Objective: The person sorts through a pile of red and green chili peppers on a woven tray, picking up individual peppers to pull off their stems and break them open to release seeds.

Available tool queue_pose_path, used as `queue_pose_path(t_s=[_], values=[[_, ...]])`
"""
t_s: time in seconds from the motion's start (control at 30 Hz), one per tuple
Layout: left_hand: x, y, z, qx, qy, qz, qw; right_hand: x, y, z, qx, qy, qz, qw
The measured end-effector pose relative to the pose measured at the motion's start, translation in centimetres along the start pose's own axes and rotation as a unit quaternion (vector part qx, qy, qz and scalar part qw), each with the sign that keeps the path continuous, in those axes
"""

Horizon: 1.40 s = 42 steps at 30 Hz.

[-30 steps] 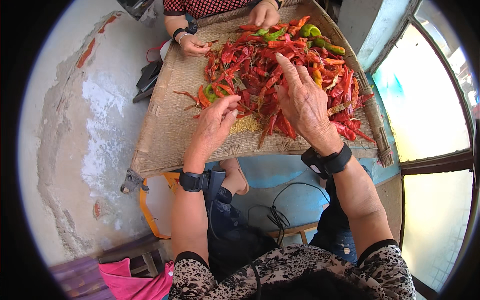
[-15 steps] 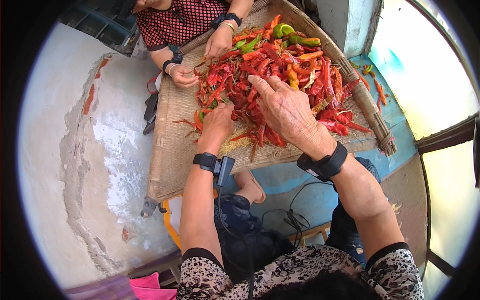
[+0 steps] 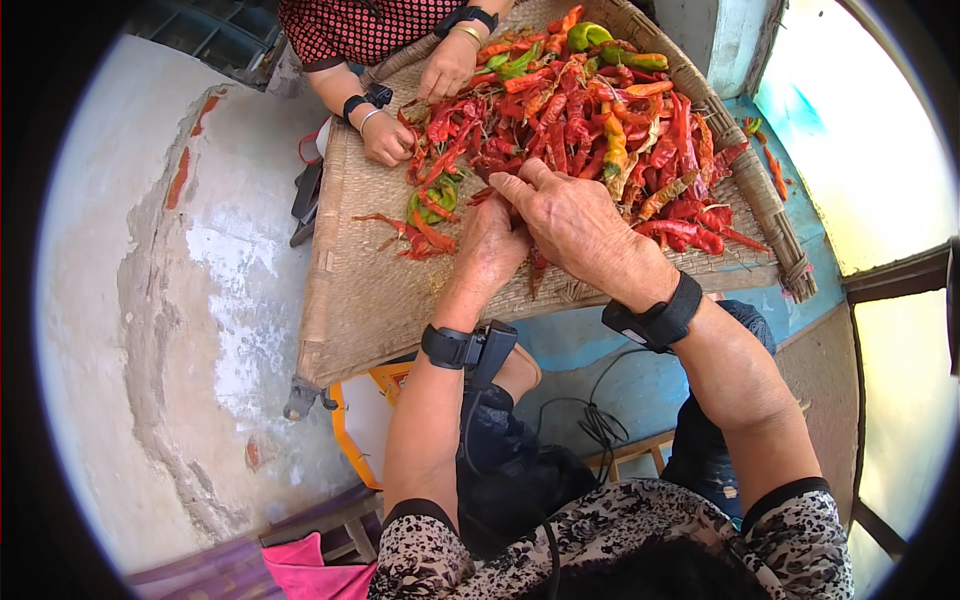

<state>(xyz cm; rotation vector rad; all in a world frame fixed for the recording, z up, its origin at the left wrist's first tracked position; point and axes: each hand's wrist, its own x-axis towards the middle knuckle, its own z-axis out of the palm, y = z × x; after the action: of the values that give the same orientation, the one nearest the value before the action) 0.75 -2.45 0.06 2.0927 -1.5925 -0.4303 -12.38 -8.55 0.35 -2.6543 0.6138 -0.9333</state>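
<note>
A heap of red chili peppers [image 3: 570, 120], some wrinkled and dry, covers the far part of a woven tray [image 3: 370, 290]. My left hand [image 3: 488, 245] is closed at the near side of the heap, and the tip of a red chili pepper [image 3: 480, 197] shows by its fingers. Right against it, my right hand [image 3: 585, 228] has its fingers drawn together; what they pinch is hidden behind the hands. Left of my hands lies a green pepper [image 3: 432, 205] among several loose red ones. Green peppers [image 3: 590, 38] and a yellow-orange pepper [image 3: 614, 145] also lie in the heap.
Across the tray, a co-worker's hands [image 3: 387, 138] touch the heap's left edge. A cracked wall [image 3: 130, 280] stands at left, bright window panes [image 3: 860, 150] at right. More peppers [image 3: 775, 170] lie on a blue surface beyond the tray. Black cable [image 3: 600, 425] coils below.
My left hand has moved right, out of the heap, to meet my right hand. My right hand has come down toward the tray's near edge. The co-worker's left-side hand has moved slightly right.
</note>
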Motion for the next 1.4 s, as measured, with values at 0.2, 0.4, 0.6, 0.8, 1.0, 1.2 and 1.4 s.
queue_pose_path(t_s=[0.2,0.4,0.6,0.8,1.0,1.2,1.4], values=[[0.0,-5.9,-5.4,-0.205,-0.051,-0.081,0.974,-0.1,0.1,0.2,-0.089,-0.083,0.002,0.993],[1.2,-12.0,-4.8,0.200,0.090,-0.177,0.959,0.0,-0.1,0.3,-0.088,-0.113,-0.005,0.990],[0.5,-10.3,-5.0,0.177,0.017,-0.189,0.966,-0.2,0.1,0.4,-0.098,-0.105,0.001,0.990],[-1.9,-13.0,-5.4,0.050,0.089,-0.129,0.986,0.0,0.1,0.2,-0.096,-0.121,-0.009,0.988],[-2.3,-14.8,-6.7,-0.188,0.201,-0.162,0.948,-0.4,0.3,0.4,-0.070,-0.042,-0.027,0.996],[-1.7,-6.3,-6.2,-0.486,0.163,-0.045,0.857,0.2,-0.2,1.4,0.218,0.005,0.018,0.976],[-0.6,-1.7,-2.8,-0.528,0.126,0.002,0.839,0.4,-1.8,2.4,0.496,-0.059,0.196,0.844]])
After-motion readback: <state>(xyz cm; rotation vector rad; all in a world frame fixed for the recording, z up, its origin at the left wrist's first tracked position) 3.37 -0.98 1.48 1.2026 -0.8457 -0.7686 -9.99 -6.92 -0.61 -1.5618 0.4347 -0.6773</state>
